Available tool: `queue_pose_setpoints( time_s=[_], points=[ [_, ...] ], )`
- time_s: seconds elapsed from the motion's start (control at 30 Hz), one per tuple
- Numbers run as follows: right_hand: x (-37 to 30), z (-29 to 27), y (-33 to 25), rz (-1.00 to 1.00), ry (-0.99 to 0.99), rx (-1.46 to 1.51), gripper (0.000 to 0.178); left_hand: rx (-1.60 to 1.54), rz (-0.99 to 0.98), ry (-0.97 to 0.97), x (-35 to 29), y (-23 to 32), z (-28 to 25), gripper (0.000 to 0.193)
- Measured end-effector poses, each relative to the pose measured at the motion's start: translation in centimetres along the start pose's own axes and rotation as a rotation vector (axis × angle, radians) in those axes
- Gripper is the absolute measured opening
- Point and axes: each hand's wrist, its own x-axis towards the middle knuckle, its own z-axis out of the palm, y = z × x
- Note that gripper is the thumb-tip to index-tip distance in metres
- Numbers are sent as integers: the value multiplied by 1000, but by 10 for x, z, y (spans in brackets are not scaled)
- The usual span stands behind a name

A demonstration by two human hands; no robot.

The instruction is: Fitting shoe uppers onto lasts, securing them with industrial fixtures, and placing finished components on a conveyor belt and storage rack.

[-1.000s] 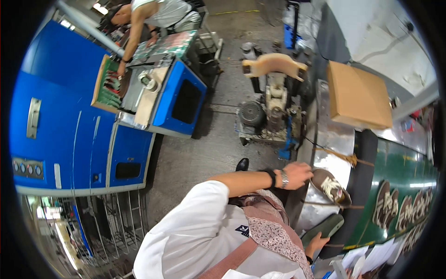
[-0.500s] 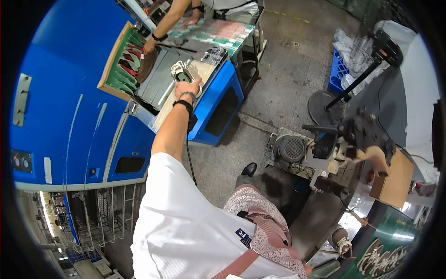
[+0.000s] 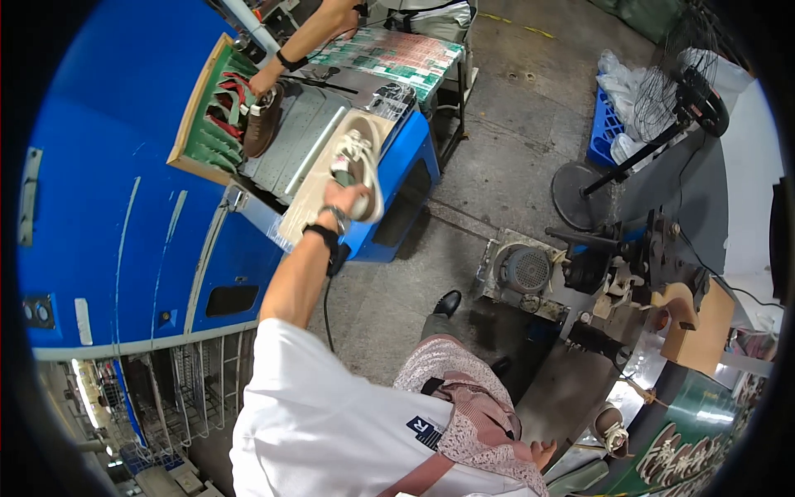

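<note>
Gripping a pale laced shoe [image 3: 358,166] at its heel end, the person's left hand [image 3: 341,199] is stretched out over the tan board [image 3: 308,207] that lies along the near edge of the blue machine's [image 3: 124,207] outfeed shelf; fingers clamp round the shoe, which stands tilted, sole toward the blue cabinet's [image 3: 406,157] corner, toe pointing away from the wearer. Left wrist: a dark band [image 3: 321,234]. Right hand [image 3: 542,453]: low at the bottom edge, beside the patterned apron [image 3: 464,406], fingers showing loosely spread and holding nothing that can be made out. Second shoe, pale [image 3: 611,431], rests near that hand on the grey bench by the green panel [image 3: 696,439], well apart from the first. Co-worker's hand [image 3: 267,83] at the far edge of the same shelf rests on a brown shoe [image 3: 261,123] just beside the green-lined opening [image 3: 214,116] with red strips. Also present: motor unit [image 3: 526,269] on the floor, pedestal fan [image 3: 675,91], blue crate [image 3: 609,124] of white bags. Step judged in hand: the pale shoe is either being lifted off or set down at the shelf's near edge; which one cannot be told. Next move, as a judgement, calls for a firm hold on the heel and a clear carry over the cabinet corner, keeping away from the co-worker's reach.
</note>
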Motion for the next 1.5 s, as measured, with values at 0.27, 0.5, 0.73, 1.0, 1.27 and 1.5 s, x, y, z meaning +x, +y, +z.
queue_pose_setpoints(
  time_s=[0.27,0.5,0.73,1.0,1.27,1.5],
  points=[
    [0,32,-271,239,-741,691,69,-550,137,-775,-343,26,78,53],
    [-15,-60,-317,-170,-1421,666,85,-101,1094,-1227,-526,109,96,87],
    [-59,-150,-300,447,-1229,1304,71,239,2167,-970,-577,115,153,40],
    [-19,-136,-355,-577,-449,945,78,20,1143,-936,-583,89,213,82],
    [26,-101,-435,-876,44,207,92,-173,1026,-741,-550,91,284,77],
    [2,-93,-492,-1042,193,-326,99,-465,880,-775,-533,87,308,69]
  ],
)
